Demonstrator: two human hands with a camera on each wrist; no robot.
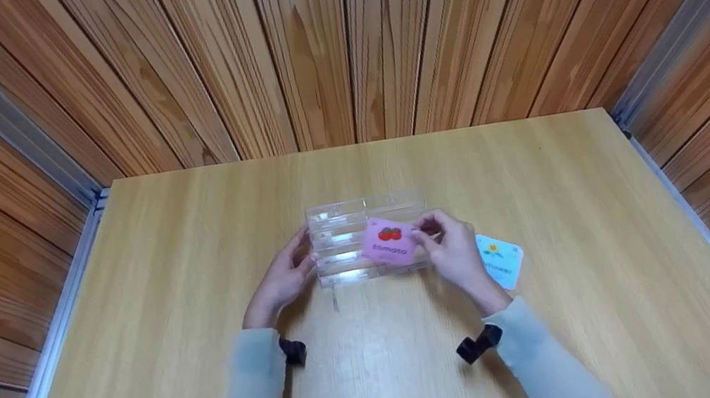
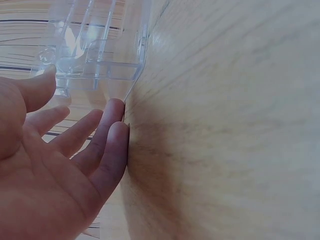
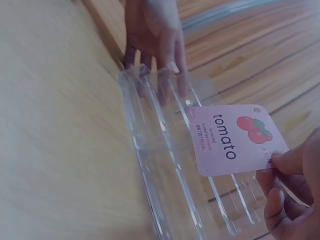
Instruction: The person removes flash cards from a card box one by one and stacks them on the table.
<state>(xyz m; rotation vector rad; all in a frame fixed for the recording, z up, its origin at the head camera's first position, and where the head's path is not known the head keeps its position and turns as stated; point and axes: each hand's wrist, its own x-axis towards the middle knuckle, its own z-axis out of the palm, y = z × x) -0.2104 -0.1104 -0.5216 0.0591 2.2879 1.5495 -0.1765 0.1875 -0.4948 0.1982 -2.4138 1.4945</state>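
Observation:
My right hand (image 1: pixel 454 251) pinches a pink tomato flash card (image 3: pixel 235 142) by its edge between thumb and fingers. The card is over the right half of a clear plastic tiered rack (image 1: pixel 347 276), its picture and lettering showing. At the rack's left end is my left hand (image 1: pixel 283 278), thumb and fingers spread apart. In the left wrist view, the fingers (image 2: pixel 114 145) of that hand lie along the tabletop, fingertips close by the rack's end. Beside my right wrist lies a blue card (image 1: pixel 502 261) with a yellow flower, partly hidden by the hand.
The rack has several stepped slots and stands mid-table on a light wooden tabletop (image 1: pixel 188 225). Wood-plank walls (image 1: pixel 310 49) enclose the back and sides, with metal rails (image 1: pixel 44 348) along the table's side edges. A dark device (image 1: pixel 480 343) is strapped at each wrist.

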